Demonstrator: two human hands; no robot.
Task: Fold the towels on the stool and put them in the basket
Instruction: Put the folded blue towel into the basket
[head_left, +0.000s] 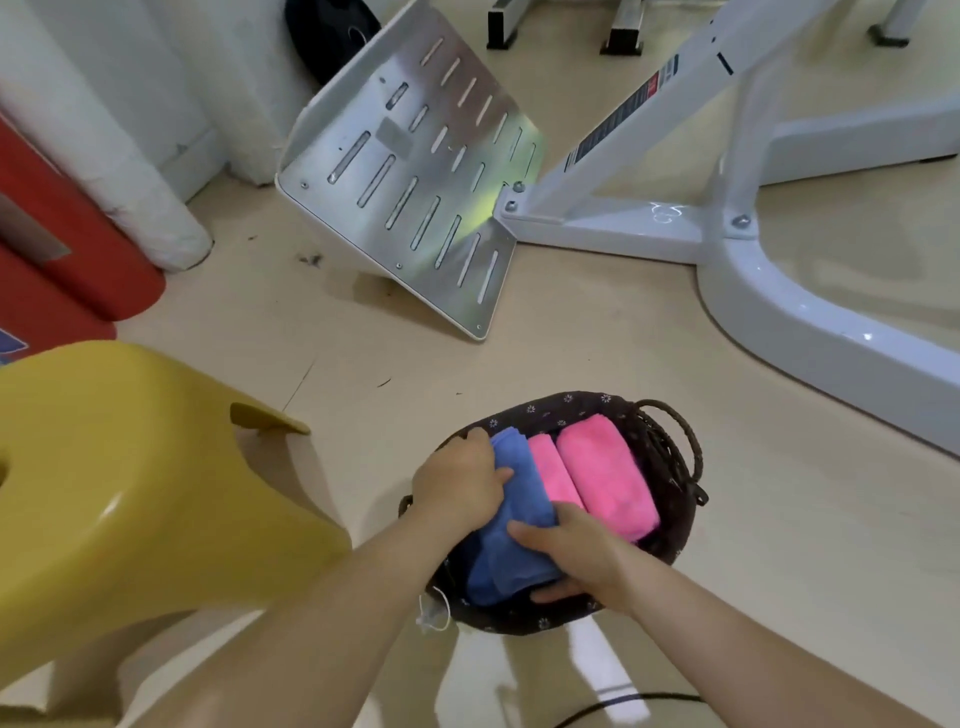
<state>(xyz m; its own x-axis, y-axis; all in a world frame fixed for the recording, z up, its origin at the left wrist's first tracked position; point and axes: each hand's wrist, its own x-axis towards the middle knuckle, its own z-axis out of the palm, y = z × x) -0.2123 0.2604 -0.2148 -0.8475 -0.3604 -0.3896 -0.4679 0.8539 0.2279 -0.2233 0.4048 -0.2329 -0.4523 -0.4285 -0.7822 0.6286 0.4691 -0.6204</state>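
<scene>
The folded blue towel (519, 525) is being held by both hands inside the dark woven basket (670, 467). Its near end is being gripped by the right hand (566, 558), the thumb on top and the fingers under, and its far left edge is being pressed by the left hand (460, 486), which is lying flat and closed on the cloth. The towel is judged to be light, soft and not slippery; the fold is best kept by holding at both ends. Just right of the hands, two folded pink towels (602, 480) are lying side by side, touching the blue one. Left of the left hand, the yellow stool (130, 483) is seen with no towel on its visible part.
</scene>
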